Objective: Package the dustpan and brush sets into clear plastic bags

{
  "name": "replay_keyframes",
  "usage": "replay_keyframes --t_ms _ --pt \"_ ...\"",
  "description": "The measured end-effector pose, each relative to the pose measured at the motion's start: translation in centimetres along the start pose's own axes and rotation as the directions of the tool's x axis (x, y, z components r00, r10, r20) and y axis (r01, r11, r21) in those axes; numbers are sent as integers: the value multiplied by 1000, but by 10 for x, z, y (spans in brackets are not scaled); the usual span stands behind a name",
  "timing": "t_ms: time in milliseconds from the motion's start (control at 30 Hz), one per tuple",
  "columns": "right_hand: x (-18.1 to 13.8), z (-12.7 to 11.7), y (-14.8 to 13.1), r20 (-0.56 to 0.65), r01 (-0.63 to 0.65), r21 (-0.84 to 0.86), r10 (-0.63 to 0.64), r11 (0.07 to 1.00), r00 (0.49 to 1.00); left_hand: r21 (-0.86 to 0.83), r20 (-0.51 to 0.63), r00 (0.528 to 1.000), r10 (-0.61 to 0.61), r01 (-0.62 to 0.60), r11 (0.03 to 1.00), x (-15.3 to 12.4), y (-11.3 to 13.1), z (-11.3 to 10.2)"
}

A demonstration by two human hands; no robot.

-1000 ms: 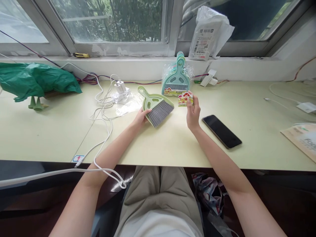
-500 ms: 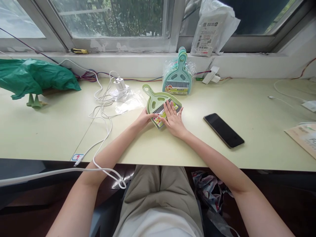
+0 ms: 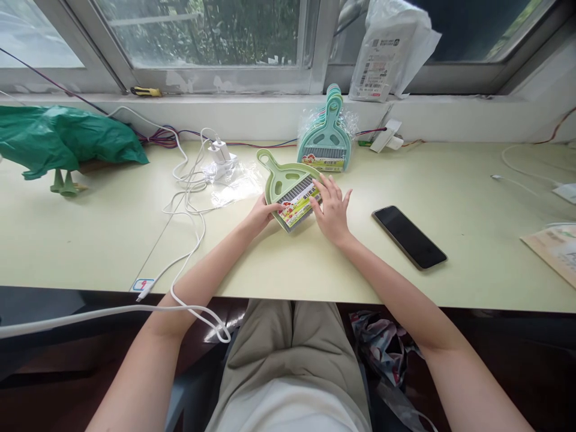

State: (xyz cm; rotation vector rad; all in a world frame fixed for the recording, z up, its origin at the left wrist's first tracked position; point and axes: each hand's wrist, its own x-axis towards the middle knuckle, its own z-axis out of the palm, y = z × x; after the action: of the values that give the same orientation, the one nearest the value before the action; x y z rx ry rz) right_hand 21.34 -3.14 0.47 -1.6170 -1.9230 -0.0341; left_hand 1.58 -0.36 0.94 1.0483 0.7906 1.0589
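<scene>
Green plastic, pale and matte: that is the dustpan (image 3: 288,180) lying on the bench (image 3: 90,240), about midway between its left and right edges and nearer the back edge than the front. Its looped handle points to the back left corner. A grey brush (image 3: 294,189) is nested in it, bristles toward me, and a bright label (image 3: 300,203) lies across the bristles.

My left hand (image 3: 261,213) is clamped on the dustpan at its near left corner, thumb on top and the other fingers curled under the rim. My right hand (image 3: 332,210) is spread wide, fingers apart, gripping nothing; its fingertips (image 3: 320,185) rest on the right end of the label and the pan's right side.

Just behind the pan, against the back edge, stands a stack (image 3: 324,141) of the same sets in clear film. A phone (image 3: 409,237) lies face up to the right of my right hand, apart from it. To the left of the pan a clear wrapper (image 3: 234,186) lies crumpled, with a charger (image 3: 219,153) behind it and white cables (image 3: 189,198) trailing over the front edge. A green bag (image 3: 67,141) sits at the back left corner, and an envelope (image 3: 551,252) at the right edge. On the sill (image 3: 450,114) behind the stack leans a white parcel (image 3: 387,51).
</scene>
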Motion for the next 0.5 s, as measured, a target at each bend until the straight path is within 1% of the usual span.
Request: replay_keyframes --t_ms 67,167,400,500 --pt "3 -1 8 -23 -14 -59 13 998 1000 -6 8 1000 -2 2 1000 1 0 -1" --pt "5 -1 15 -18 -8 -105 6 994 1000 -3 0 1000 -3 3 1000 1 0 -1" --pt "1 1 8 -32 54 -85 -57 995 998 13 4 1000 11 -11 1000 1 0 -2" --pt "0 0 6 -15 80 -72 -81 994 997 15 -6 1000 11 -11 1000 1 0 -2"
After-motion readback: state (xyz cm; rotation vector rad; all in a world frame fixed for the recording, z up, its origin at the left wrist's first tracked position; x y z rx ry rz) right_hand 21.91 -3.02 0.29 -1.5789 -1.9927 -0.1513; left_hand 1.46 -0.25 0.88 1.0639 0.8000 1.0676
